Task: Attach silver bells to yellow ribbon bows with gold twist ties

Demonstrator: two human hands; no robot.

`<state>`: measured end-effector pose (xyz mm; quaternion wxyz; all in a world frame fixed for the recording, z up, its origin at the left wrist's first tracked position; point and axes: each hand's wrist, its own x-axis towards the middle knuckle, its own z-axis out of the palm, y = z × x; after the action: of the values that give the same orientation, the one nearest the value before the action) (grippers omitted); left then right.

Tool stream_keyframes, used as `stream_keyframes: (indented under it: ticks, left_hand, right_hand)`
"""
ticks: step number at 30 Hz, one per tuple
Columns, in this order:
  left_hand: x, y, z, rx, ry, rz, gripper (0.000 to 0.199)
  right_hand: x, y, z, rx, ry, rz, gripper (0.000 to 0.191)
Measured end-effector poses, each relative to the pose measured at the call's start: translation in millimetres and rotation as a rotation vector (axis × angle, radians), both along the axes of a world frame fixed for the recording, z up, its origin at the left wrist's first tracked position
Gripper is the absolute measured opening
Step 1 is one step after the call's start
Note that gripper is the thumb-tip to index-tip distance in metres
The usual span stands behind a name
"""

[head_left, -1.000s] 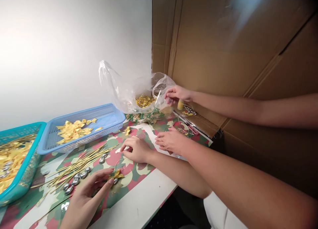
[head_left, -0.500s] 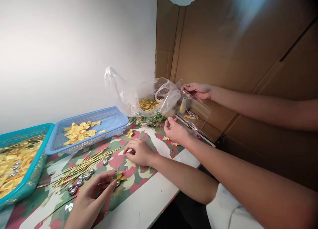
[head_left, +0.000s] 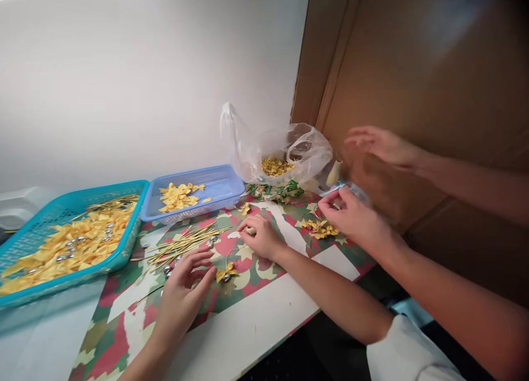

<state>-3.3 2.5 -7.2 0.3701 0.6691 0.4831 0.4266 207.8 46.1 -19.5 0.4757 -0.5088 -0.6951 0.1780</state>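
Observation:
My left hand (head_left: pixel 188 287) hovers low over the table, thumb and fingers apart. Just right of its fingertips lies a yellow ribbon bow (head_left: pixel 226 272) with a silver bead, not gripped. Beyond that bow, my right hand (head_left: pixel 261 237) has its fingers curled together near the tabletop. Something small and pale shows between them, too small to name. Thin gold wire stems (head_left: pixel 185 246) lie in a loose bundle behind my left hand, with silver beads partly hidden by it. Another small yellow bow (head_left: pixel 245 208) rests behind my right hand.
At left stand a teal basket (head_left: pixel 140 221) of yellow bows and beads and a blue basket (head_left: pixel 223 185) of bows. A plastic bag (head_left: pixel 243 150) holds gold pieces. A co-worker's hands (head_left: pixel 351 213) work at right beside finished-looking bows (head_left: pixel 320 228) and cardboard (head_left: pixel 397 94).
My left hand has come away from the bow. The view has turned left, showing more of the teal basket. The co-worker's far hand has let go of the clear plastic piece.

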Motion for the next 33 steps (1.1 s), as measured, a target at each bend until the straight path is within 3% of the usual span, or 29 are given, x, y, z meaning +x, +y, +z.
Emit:
stream_keyframes:
  ticks: [4, 10, 13, 16, 20, 26, 33]
  left_hand:
    - [0, -3, 6.4, 0.088, 0.132, 0.065, 0.025]
    - [3, -4, 9.7, 0.287, 0.404, -0.046, 0.018]
    - [3, -1, 4.2, 0.368, 0.506, -0.074, 0.017]
    - [1, 2, -2.9, 0.455, 0.580, -0.089, 0.017]
    - [-1, 4, -8.9, 0.484, 0.633, -0.098, 0.016]
    - [-1, 4, -10.5, 0.481, 0.651, -0.100, 0.016]
    - [-2, 5, -12.4, 0.513, 0.649, -0.112, 0.018]
  right_hand:
    - [1, 1, -0.1, 0.005, 0.020, -0.027, 0.013]
    - [1, 1, -1.8, 0.013, -0.018, 0.000, 0.013]
    - [0, -3, 0.2, 0.044, -0.077, 0.111, 0.008]
    - [-3, -9, 2.1, 0.060, -0.241, 0.274, 0.016]
    - [-7, -13, 0.6, 0.024, -0.410, 0.341, 0.015]
    - [-9, -9, -1.5, 0.053, -0.389, 0.318, 0.005]
    - [-5, -6, 6.3, 0.174, -0.251, 0.157, 0.006]
